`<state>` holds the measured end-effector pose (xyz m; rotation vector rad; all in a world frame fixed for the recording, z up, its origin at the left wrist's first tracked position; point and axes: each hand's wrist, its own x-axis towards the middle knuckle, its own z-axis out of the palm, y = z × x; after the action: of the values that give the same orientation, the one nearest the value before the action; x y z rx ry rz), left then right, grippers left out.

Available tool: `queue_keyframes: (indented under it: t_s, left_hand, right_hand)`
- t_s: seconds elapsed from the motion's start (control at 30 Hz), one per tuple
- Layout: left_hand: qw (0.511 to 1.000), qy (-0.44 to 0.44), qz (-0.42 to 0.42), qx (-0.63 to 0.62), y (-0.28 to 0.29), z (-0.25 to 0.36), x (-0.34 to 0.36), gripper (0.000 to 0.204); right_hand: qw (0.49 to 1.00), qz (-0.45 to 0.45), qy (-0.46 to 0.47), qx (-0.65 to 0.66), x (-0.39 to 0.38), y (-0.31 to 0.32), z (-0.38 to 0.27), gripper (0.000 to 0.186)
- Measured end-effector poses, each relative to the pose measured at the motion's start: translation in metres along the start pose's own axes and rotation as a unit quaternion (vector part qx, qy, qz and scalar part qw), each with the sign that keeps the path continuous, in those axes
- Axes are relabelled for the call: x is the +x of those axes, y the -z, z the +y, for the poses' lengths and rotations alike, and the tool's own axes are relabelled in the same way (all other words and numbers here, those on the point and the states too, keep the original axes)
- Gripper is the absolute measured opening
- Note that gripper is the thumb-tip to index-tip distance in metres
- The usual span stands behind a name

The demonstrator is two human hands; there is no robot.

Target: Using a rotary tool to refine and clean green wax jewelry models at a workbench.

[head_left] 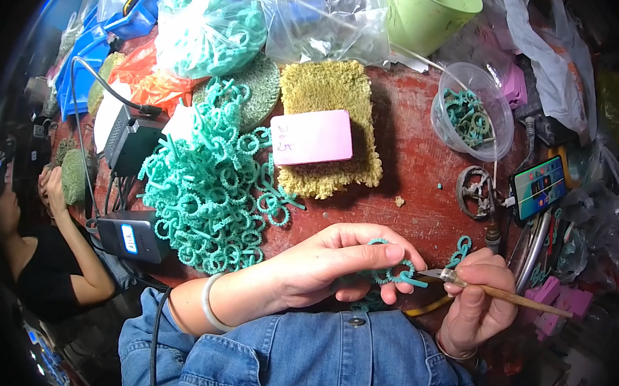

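My left hand (362,261) is closed around teal bumpy plastic rings (390,272), low at the centre of the table. My right hand (481,298) grips a small wooden-handled blade (514,297), its metal tip against the rings by my left fingers. More linked teal rings (461,250) show just behind my right fingers. Left of my hands lies a large loose pile of similar teal rings (201,200). Behind my hands is a yellow shaggy pad (325,180) with a pink card (312,137) on it.
The worn red tabletop (394,213) holds a clear tub (505,117) of rings, a phone (538,184), a green bucket (426,11), bagged rings (209,35), blue bins (80,84), plastic bags (314,18) and a black power box (120,237) with cables. Another person (53,261) is at the left.
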<state>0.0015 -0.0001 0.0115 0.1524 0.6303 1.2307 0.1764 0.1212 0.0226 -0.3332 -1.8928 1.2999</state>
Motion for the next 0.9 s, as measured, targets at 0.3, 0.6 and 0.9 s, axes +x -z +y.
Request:
queue_keyframes:
  t_s: [0.3, 0.6, 0.9]
  left_hand:
    - [1.000, 0.010, 0.004, 0.004, 0.0001, 0.0003, 0.0006, 0.031]
    - [1.000, 0.007, 0.005, 0.006, 0.0001, -0.0003, 0.0008, 0.030]
    - [1.000, 0.012, 0.008, 0.012, 0.0012, -0.0008, 0.0011, 0.030]
  right_hand:
    - [0.999, -0.021, 0.017, -0.030, 0.0002, 0.0004, 0.0019, 0.013]
    - [0.999, -0.021, 0.020, -0.038, 0.0001, 0.0004, 0.0010, 0.013]
    - [0.998, -0.036, 0.019, -0.053, 0.0006, 0.0020, -0.0003, 0.012]
